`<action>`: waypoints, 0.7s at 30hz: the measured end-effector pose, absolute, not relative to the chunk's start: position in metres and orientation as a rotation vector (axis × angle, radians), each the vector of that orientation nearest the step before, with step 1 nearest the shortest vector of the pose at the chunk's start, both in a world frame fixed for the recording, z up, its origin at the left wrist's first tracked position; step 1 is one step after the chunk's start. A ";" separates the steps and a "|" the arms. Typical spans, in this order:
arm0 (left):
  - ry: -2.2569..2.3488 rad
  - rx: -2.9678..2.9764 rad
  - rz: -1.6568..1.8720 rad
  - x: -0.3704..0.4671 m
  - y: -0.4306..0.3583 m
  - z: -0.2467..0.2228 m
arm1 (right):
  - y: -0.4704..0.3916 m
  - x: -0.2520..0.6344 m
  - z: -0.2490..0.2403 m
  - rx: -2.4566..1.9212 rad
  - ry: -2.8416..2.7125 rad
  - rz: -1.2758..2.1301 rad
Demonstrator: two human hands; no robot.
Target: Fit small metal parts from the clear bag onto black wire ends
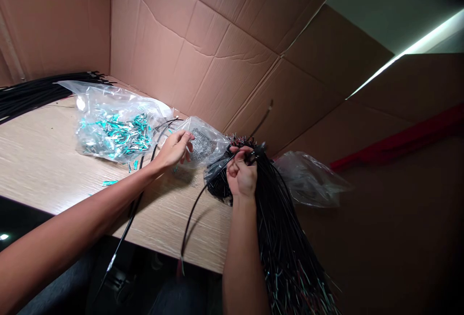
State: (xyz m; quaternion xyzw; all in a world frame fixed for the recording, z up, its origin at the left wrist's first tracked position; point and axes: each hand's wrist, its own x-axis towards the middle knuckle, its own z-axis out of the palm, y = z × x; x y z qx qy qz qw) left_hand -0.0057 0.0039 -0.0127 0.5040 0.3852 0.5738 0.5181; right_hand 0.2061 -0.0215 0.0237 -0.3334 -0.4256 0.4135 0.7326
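My right hand (242, 172) is closed round a black cable (192, 213). One part of this cable curves down past the table's front edge and ends in thin coloured wires. Just beyond the hand lies a thick bundle of black cables (279, 218), its near ends showing red and pale wires. My left hand (177, 150) is beside a clear bag of small silvery metal parts (202, 146), fingers loosely bent and apart, with nothing visible in them. Another black cable (135, 208) runs under my left forearm and hangs over the edge.
A clear bag of teal and silver strips (123, 134) lies on the wooden table (32, 160), with a few loose strips (109, 183) near it. More black cables (32, 93) lie at the far left. Cardboard walls (174, 39) stand behind. A clear plastic bag (311, 179) is at right.
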 end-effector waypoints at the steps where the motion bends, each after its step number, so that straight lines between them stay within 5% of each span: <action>1: 0.872 1.172 1.354 -0.006 0.003 -0.011 | -0.025 0.202 0.024 -0.735 -1.023 0.967; 16: 0.449 1.005 1.430 -0.020 0.007 0.005 | -0.036 0.159 0.003 -0.896 -1.805 1.284; 21: 0.803 1.072 1.631 -0.019 0.019 -0.012 | -0.022 0.172 -0.002 -1.111 -1.639 0.791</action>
